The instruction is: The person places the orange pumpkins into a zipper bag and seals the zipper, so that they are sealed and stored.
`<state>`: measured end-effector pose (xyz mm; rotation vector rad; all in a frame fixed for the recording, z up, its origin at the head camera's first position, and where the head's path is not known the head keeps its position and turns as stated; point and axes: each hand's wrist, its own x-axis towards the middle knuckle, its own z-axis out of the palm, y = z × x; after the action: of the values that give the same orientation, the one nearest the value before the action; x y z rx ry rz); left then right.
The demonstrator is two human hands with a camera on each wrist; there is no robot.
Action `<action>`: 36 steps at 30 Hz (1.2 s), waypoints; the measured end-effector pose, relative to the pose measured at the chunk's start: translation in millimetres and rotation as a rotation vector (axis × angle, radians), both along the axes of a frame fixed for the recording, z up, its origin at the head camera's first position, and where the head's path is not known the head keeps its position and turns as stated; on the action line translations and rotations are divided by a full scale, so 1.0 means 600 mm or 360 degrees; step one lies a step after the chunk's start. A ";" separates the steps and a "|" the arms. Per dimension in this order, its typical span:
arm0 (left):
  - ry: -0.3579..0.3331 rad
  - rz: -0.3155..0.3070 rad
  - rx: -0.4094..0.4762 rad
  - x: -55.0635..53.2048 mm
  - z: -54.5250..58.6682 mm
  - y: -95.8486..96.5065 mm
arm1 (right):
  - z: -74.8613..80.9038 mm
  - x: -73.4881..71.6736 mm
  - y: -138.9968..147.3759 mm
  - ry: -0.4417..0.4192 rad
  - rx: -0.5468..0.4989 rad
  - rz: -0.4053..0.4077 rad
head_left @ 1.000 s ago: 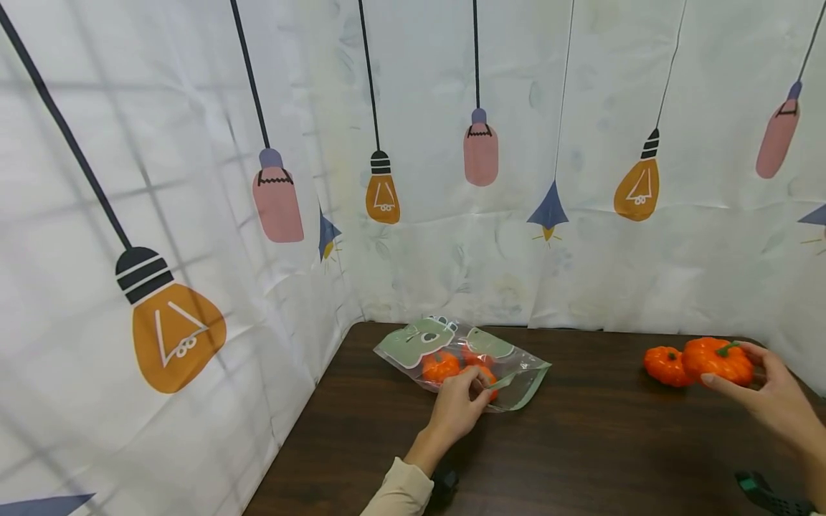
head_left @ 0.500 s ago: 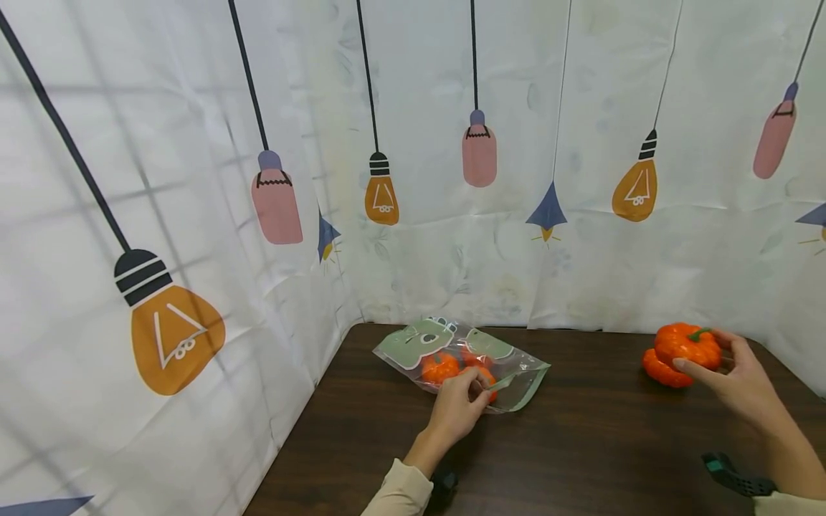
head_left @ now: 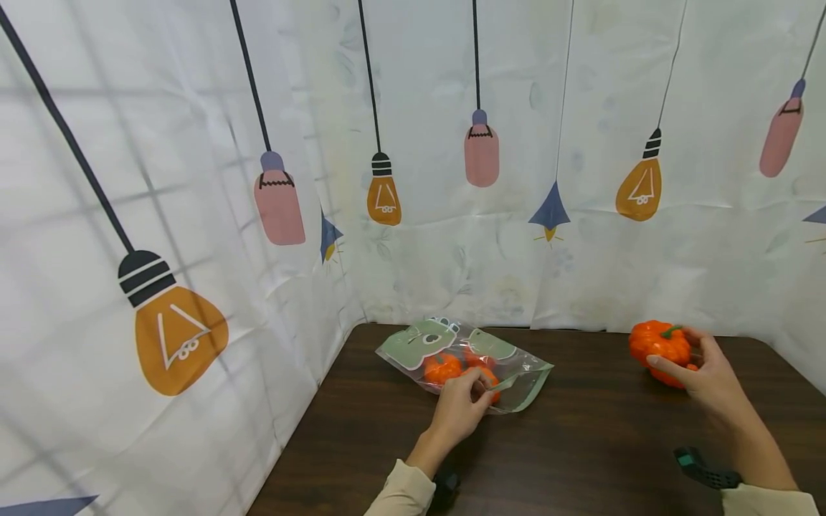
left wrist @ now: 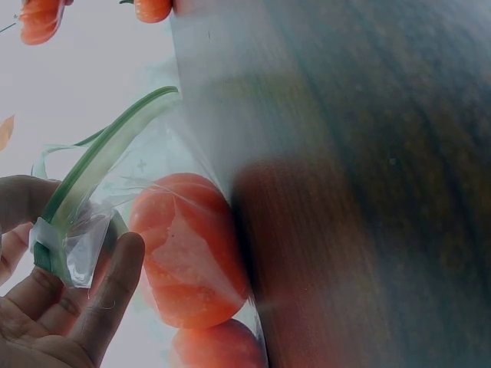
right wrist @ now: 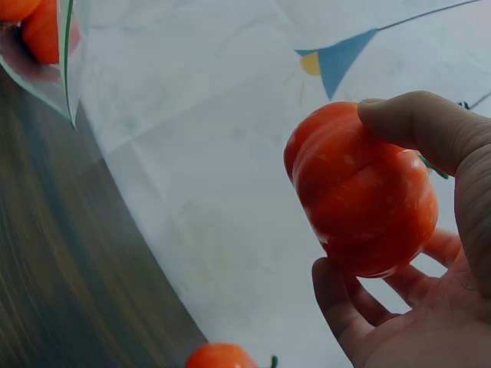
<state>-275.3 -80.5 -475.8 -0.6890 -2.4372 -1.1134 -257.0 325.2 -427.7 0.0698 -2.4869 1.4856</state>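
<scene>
My right hand [head_left: 713, 380] grips a small orange pumpkin [head_left: 657, 342] with a green stem, thumb on one side and fingers on the other. In the right wrist view the held pumpkin [right wrist: 360, 192] is off the table. A second orange pumpkin [head_left: 667, 378] sits on the table, partly hidden behind the held one. At the back left lies a clear zip bag [head_left: 422, 345] with green printing. Several orange pumpkins [head_left: 442, 368] are inside it. My left hand [head_left: 457, 412] pinches the bag's green-edged opening, and the left wrist view shows the edge between thumb and fingers.
The dark wooden table [head_left: 581, 444] runs back to a white curtain [head_left: 439, 265] printed with lamps, which also closes off the left side. A black band [head_left: 706, 473] is on the right wrist.
My right hand has moved left with the pumpkin, passing over the one on the table. My left hand and the bag have stayed in place.
</scene>
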 end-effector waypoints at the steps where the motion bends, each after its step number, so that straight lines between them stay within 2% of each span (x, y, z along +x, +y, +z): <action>1: 0.0003 -0.0001 0.0001 0.000 0.000 0.000 | 0.000 -0.001 -0.004 0.0003 -0.0009 0.0005; 7: -0.0004 0.0000 0.0001 -0.001 -0.002 -0.001 | 0.003 -0.008 -0.025 0.0017 -0.0050 0.0050; 11: -0.0002 0.0001 0.0000 -0.002 -0.002 -0.001 | 0.004 -0.011 -0.041 0.0022 -0.0021 0.0067; 19: -0.0012 0.0009 -0.0002 0.001 0.001 0.001 | 0.002 -0.014 -0.062 -0.0078 -0.0006 0.0116; 36: -0.0004 0.0018 -0.0004 -0.001 0.000 -0.001 | -0.025 -0.026 -0.096 -0.0166 0.0088 0.0298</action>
<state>-276.0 -80.9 -475.9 -0.6743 -2.4419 -1.1082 -272.8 267.7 -442.5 0.2476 -2.6690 1.5276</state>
